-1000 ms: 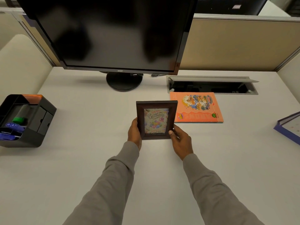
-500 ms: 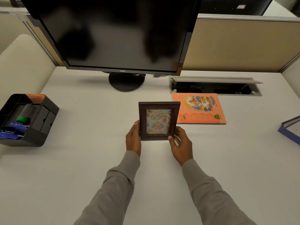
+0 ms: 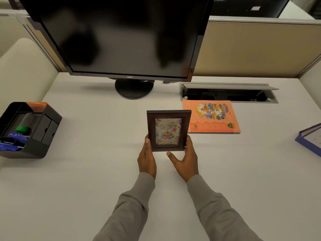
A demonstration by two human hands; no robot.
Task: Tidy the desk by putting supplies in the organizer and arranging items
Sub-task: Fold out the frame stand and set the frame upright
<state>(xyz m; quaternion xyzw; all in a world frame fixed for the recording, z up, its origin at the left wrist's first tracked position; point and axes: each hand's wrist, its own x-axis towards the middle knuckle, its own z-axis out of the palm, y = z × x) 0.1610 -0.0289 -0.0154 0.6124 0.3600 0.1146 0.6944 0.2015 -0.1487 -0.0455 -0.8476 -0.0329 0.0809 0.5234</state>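
- My left grip (image 3: pixel 147 159) pinches the picture frame (image 3: pixel 167 131) at its lower left edge: the thumb lies on the front of the dark wood, and the fingers are hidden behind it.
- My right grip (image 3: pixel 186 160) is spread. Its fingers lie against the frame's lower right edge, and the thumb sticks out below the frame, off the wood.
- The frame stands upright and faces me, showing a "Happy Birthday" card with balloons. Its bottom edge is down at the surface (image 3: pixel 86 188), in front of the monitor (image 3: pixel 121 37).
- Just to the frame's right, an orange booklet (image 3: pixel 213 117) lies flat, with an open cable hatch (image 3: pixel 225 93) behind it.
- The organizer (image 3: pixel 43 136) sits well apart at the far left. It holds a green-capped marker (image 3: pixel 21 129) and blue pens (image 3: pixel 15 135).
- A blue-edged box (image 3: pixel 309 141) shows at the right edge.
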